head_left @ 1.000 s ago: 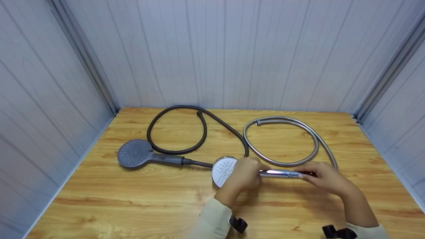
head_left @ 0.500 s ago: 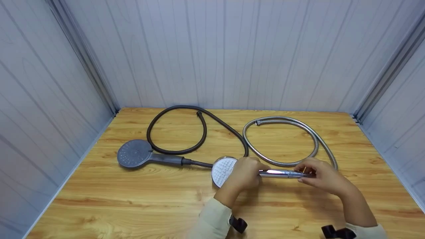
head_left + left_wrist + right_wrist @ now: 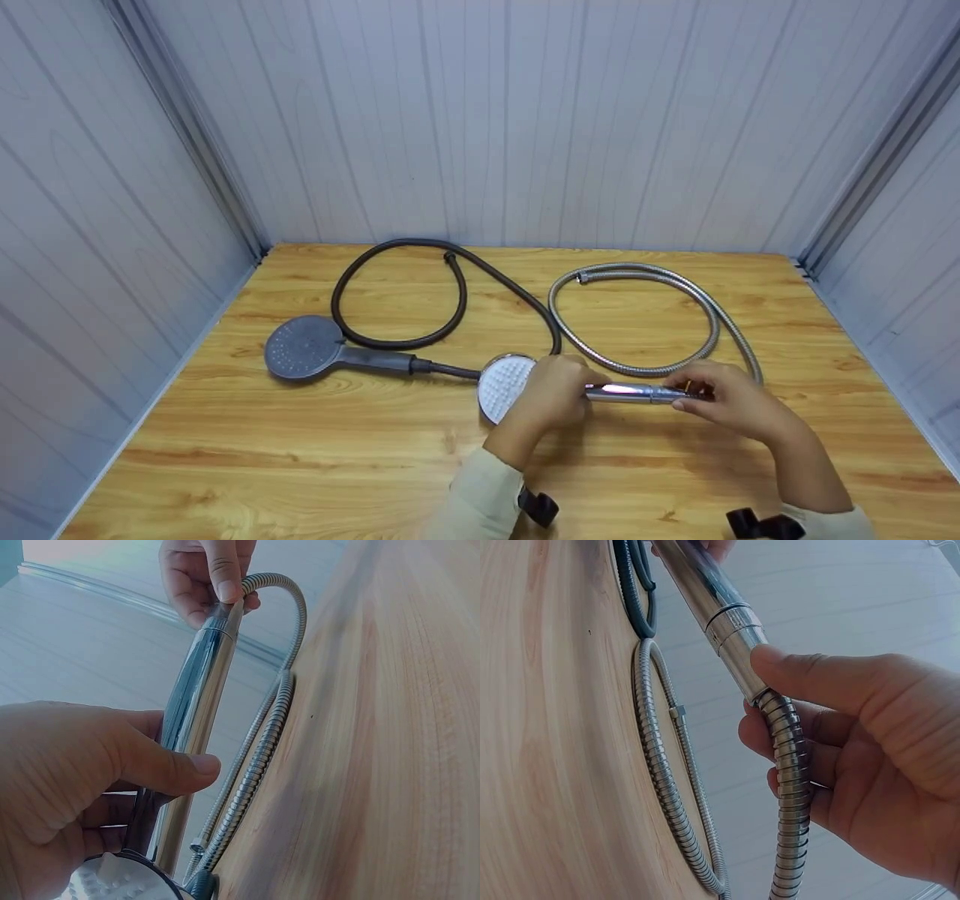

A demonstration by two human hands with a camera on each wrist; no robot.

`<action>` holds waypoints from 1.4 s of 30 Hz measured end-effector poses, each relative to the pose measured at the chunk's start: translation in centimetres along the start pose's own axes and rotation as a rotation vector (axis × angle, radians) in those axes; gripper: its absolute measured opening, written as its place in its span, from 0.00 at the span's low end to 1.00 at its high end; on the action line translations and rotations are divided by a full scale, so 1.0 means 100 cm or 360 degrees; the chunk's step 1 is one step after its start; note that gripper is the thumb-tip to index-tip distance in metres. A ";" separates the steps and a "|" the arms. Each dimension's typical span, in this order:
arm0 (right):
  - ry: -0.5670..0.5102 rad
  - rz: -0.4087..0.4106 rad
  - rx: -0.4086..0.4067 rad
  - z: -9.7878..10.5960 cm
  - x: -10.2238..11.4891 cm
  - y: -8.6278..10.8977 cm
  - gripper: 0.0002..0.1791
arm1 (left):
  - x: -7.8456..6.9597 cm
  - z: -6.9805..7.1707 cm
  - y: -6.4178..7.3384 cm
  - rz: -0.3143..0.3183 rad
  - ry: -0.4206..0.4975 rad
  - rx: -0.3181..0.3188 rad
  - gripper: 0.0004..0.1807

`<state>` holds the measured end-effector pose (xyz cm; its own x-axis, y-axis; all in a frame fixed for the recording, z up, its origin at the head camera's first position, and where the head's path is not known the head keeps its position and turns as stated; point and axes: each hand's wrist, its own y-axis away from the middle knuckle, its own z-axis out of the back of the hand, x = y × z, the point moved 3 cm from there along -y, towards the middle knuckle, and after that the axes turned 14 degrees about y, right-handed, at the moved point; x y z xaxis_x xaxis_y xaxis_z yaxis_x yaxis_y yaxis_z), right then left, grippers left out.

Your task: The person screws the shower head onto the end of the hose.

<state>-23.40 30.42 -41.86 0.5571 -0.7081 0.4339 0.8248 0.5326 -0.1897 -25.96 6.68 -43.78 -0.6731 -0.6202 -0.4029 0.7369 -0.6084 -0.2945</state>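
A chrome shower head with a white nozzle face (image 3: 504, 388) is gripped around its handle by my left hand (image 3: 553, 396), above the table. My right hand (image 3: 731, 401) pinches the metal connector nut (image 3: 739, 652) at the handle's end, thumb on one side and fingers on the other. From that nut runs a silver ribbed hose (image 3: 789, 795), passing in front of my right fingers in the right wrist view. Nut and handle (image 3: 196, 682) meet in one line at a thin seam. The rest of the silver hose (image 3: 637, 369) lies looped on the table behind my right hand.
A grey shower head (image 3: 304, 346) lies face up at the left, joined to a dark hose (image 3: 397, 343) that loops behind it and runs toward my left hand. White panel walls (image 3: 465, 120) stand around the wooden table (image 3: 315, 465).
My right fingers have shifted slightly around the connector nut, parting a little and then closing on it again. My left hand and the shower head stay where they were.
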 end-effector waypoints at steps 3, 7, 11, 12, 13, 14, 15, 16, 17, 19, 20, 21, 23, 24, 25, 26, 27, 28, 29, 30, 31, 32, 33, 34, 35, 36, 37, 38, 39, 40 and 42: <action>0.0003 -0.0028 0.0022 0.000 -0.001 0.000 0.11 | 0.000 0.000 0.000 0.0012 -0.0004 0.0007 0.23; 0.0017 -0.0050 0.0036 -0.001 -0.001 -0.001 0.10 | 0.000 0.000 0.000 0.0014 -0.0011 0.0002 0.23; 0.0023 -0.0051 0.0039 -0.001 0.000 -0.001 0.10 | 0.000 0.000 0.001 -0.0009 -0.0030 -0.0015 0.24; 0.0024 -0.0049 0.0036 -0.001 0.000 -0.001 0.10 | 0.000 0.000 0.001 -0.0012 -0.0025 -0.0016 0.24; 0.0021 -0.0050 0.0038 -0.001 0.001 -0.001 0.10 | 0.000 0.000 0.001 -0.0017 -0.0029 -0.0018 0.24; 0.0015 -0.0053 0.0043 -0.001 0.001 0.000 0.11 | 0.000 0.001 0.001 -0.0021 -0.0030 -0.0019 0.24; 0.0015 -0.0058 0.0050 -0.001 0.000 0.000 0.11 | 0.000 0.001 0.000 -0.0019 -0.0021 -0.0018 0.24; 0.0011 -0.0065 0.0058 -0.001 0.000 -0.001 0.11 | 0.000 0.001 0.000 -0.0018 -0.0016 -0.0017 0.24; 0.0006 -0.0072 0.0066 -0.001 0.000 -0.001 0.11 | 0.000 0.001 0.000 -0.0017 -0.0017 -0.0015 0.24; 0.0003 -0.0092 0.0088 -0.001 -0.001 -0.001 0.11 | 0.000 0.000 0.000 -0.0011 -0.0019 -0.0006 0.24; 0.0007 -0.0100 0.0095 -0.001 -0.001 -0.001 0.11 | 0.000 0.000 0.000 -0.0005 -0.0015 0.0002 0.24; 0.0018 -0.0104 0.0098 -0.001 -0.002 -0.001 0.11 | 0.000 0.000 0.000 0.0001 -0.0013 0.0011 0.24; 0.0033 -0.0111 0.0102 -0.001 -0.002 -0.002 0.11 | 0.001 -0.001 0.000 0.0013 -0.0014 0.0025 0.24; 0.0040 -0.0113 0.0104 -0.001 -0.002 -0.002 0.11 | 0.001 -0.001 0.000 0.0019 -0.0015 0.0031 0.24; 0.0042 -0.0112 0.0107 -0.001 -0.002 -0.002 0.11 | 0.001 -0.001 0.000 0.0024 -0.0018 0.0036 0.24; 0.0038 -0.0113 0.0110 -0.001 -0.003 -0.002 0.11 | 0.001 -0.001 0.000 0.0030 -0.0018 0.0041 0.24; 0.0036 -0.0114 0.0112 -0.001 -0.003 -0.002 0.12 | 0.001 -0.001 0.000 0.0034 -0.0019 0.0042 0.24; 0.0029 -0.0114 0.0113 -0.001 -0.003 -0.002 0.12 | 0.001 -0.001 0.000 0.0034 -0.0021 0.0043 0.24; 0.0027 -0.0111 0.0109 -0.001 -0.003 -0.002 0.12 | 0.001 -0.001 0.000 0.0034 -0.0020 0.0045 0.23; 0.0028 -0.0105 0.0099 -0.001 -0.003 -0.002 0.11 | 0.001 -0.001 -0.001 0.0035 -0.0016 0.0048 0.23; 0.0023 -0.0098 0.0087 -0.001 -0.002 -0.001 0.11 | 0.001 -0.001 -0.001 0.0038 -0.0009 0.0051 0.23; 0.0018 -0.0084 0.0070 -0.001 -0.002 -0.001 0.11 | 0.001 -0.001 -0.001 0.0039 -0.0003 0.0054 0.23; 0.0015 -0.0069 0.0050 -0.001 -0.002 -0.001 0.12 | 0.001 -0.001 -0.001 0.0040 -0.0001 0.0057 0.23; 0.0013 -0.0055 0.0029 -0.002 -0.001 0.000 0.12 | 0.001 -0.001 -0.001 0.0038 -0.0004 0.0059 0.23; 0.0013 -0.0042 0.0008 -0.002 -0.001 0.000 0.13 | 0.001 -0.001 -0.001 0.0040 -0.0002 0.0062 0.24; 0.0010 -0.0028 -0.0009 -0.002 -0.001 0.000 0.14 | 0.001 -0.001 -0.001 0.0040 -0.0001 0.0063 0.24; 0.0001 -0.0015 -0.0021 -0.002 0.000 0.000 0.14 | 0.001 -0.001 -0.001 0.0035 0.0000 0.0060 0.24; 0.0007 0.0004 -0.0041 -0.003 0.000 0.000 0.15 | 0.001 -0.001 -0.001 0.0019 -0.0006 0.0049 0.24; 0.0017 0.0018 -0.0058 -0.003 0.000 0.000 0.15 | 0.001 -0.001 -0.001 0.0006 -0.0010 0.0038 0.24; 0.0024 0.0031 -0.0071 -0.003 0.000 0.000 0.14 | 0.001 -0.001 -0.001 -0.0010 -0.0017 0.0026 0.23; 0.0033 0.0058 -0.0090 -0.004 0.000 -0.001 0.14 | 0.001 -0.001 0.000 -0.0037 -0.0024 0.0004 0.23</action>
<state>-23.44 30.25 -42.18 0.5884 -0.6985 0.4072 0.8076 0.5317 -0.2549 -26.03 6.72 -43.87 -0.6907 -0.6134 -0.3829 0.7211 -0.6238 -0.3013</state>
